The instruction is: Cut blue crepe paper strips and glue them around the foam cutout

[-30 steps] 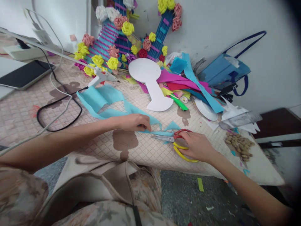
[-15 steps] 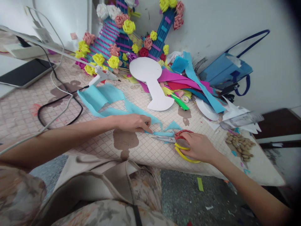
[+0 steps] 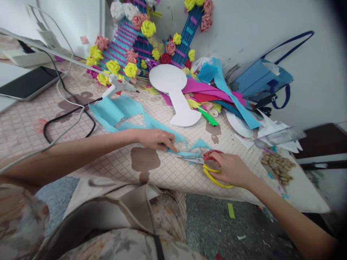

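Observation:
My right hand is wrapped round the red and yellow handles of a pair of scissors. Their blades point left, just below a narrow strip of light blue crepe paper. Pinched at the strip's left end is my left hand, its index finger pressing down close to the blade tips. A larger light blue crepe paper piece spreads over the table behind my left forearm. Between the two hands lies a small pointed blue scrap, just above the scissors.
A white card cutout lies behind the hands, with a glue gun to its left. Paper-flower decorations lean on the wall. Coloured paper is heaped at the back. Peanuts lie right; a black cable loops left.
The scissors and my right hand have shifted slightly to the right. My left index finger has stretched further right along the blue strip.

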Motion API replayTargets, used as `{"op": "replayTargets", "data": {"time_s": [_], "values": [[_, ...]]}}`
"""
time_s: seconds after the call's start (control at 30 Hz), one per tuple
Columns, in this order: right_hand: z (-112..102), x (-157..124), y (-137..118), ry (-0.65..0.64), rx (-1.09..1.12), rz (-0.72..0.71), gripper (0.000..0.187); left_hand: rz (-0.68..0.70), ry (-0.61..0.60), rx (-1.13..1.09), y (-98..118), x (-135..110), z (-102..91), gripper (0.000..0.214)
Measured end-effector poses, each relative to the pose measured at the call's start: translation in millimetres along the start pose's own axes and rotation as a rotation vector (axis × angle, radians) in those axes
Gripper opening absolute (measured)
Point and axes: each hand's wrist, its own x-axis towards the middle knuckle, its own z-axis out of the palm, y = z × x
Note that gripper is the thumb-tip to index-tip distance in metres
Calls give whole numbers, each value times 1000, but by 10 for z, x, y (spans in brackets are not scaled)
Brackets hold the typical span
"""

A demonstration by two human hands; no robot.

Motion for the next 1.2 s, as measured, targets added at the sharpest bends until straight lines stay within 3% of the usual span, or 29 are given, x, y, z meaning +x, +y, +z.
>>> {"op": "replayTargets", "data": {"time_s": [0.77, 1.03, 1.2], "values": [[49, 77, -49, -36, 4, 16, 36, -11, -9, -150, -9, 40, -65, 29], [43, 43, -31, -2, 18, 19, 36, 5, 53, -148, -13, 53, -45, 27], [45, 40, -28, -27, -7, 21, 38, 67, 182, -25, -110, 115, 54, 19]]}}
